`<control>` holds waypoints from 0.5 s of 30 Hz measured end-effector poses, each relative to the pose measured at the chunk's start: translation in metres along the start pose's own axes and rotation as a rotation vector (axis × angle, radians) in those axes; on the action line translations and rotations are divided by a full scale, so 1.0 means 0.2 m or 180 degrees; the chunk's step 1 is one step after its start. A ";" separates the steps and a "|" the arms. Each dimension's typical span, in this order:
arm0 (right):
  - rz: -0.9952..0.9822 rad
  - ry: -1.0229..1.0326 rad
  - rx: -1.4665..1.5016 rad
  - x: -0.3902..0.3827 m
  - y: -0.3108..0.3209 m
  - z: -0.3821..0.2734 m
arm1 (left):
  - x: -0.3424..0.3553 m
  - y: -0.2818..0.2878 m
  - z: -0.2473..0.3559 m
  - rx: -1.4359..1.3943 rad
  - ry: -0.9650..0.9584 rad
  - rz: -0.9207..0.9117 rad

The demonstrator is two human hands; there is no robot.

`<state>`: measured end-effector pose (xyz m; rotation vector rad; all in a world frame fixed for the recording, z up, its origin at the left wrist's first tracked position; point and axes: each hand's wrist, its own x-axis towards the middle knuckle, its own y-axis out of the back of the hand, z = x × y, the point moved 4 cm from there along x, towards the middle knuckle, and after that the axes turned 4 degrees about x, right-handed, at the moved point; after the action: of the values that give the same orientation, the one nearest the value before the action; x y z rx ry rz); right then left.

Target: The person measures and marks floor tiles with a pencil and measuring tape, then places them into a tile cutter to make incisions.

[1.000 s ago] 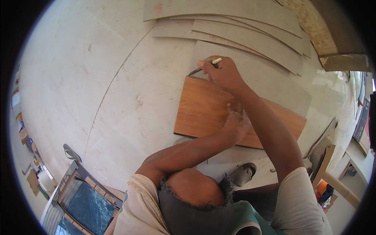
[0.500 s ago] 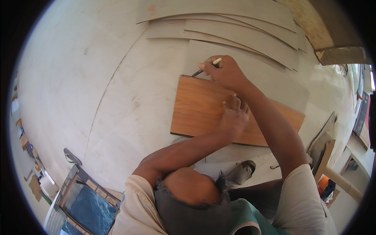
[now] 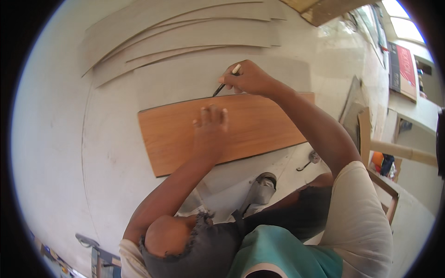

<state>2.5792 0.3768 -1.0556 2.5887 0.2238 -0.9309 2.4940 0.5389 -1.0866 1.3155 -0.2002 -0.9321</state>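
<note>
A wood-grain board [image 3: 264, 121], reddish-brown with a dark edge, lies flat on the pale floor. On its upper face rests my left hand [image 3: 211, 129], fingers stretched out and slightly blurred, nearest the far edge. My right hand [image 3: 250, 78] is closed around a slim dark pen [image 3: 219, 89] with a white end. The pen is tilted, and its point is at the board's far long edge, left of the middle. Whether it leaves a mark cannot be made out. Beneath the far edge lies a thin greyish sheet [image 3: 171, 81].
Several thin grey boards [image 3: 199, 33] are stacked unevenly beyond. A wooden piece [image 3: 324, 11] juts in at the top right. Boards [image 3: 352, 104] and a red-and-black box [image 3: 402, 69] stand on the right. My shoed foot [image 3: 262, 187] and a hooked object [image 3: 303, 166] are near the board's close edge.
My right hand with the pen has moved rightward along the board's far edge, away from its left corner. My left hand's fingers have straightened. The whole view has shifted.
</note>
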 end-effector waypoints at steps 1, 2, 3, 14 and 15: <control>0.0038 -0.0034 -0.0008 -0.03 0.04 0.03 | 0.00 0.03 0.01 -0.0043 -0.0019 -0.0061; 0.0073 -0.0042 -0.0040 -0.05 0.08 0.07 | -0.01 0.06 0.01 -0.0067 -0.0025 -0.0131; 0.0102 -0.0051 -0.0073 -0.06 0.14 0.11 | -0.01 0.07 0.02 -0.0125 -0.0037 -0.0146; 0.0473 -0.0471 -0.0081 -0.26 0.56 0.46 | 0.02 0.03 0.03 -0.0021 0.0182 -0.0264; 0.0491 -0.0471 -0.0057 -0.27 0.59 0.49 | 0.02 0.05 0.04 -0.0014 0.0213 -0.0279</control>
<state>2.5129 0.2284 -1.0548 2.4663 -0.0074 -1.0518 2.4961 0.5295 -1.0760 1.3580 -0.0891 -0.9602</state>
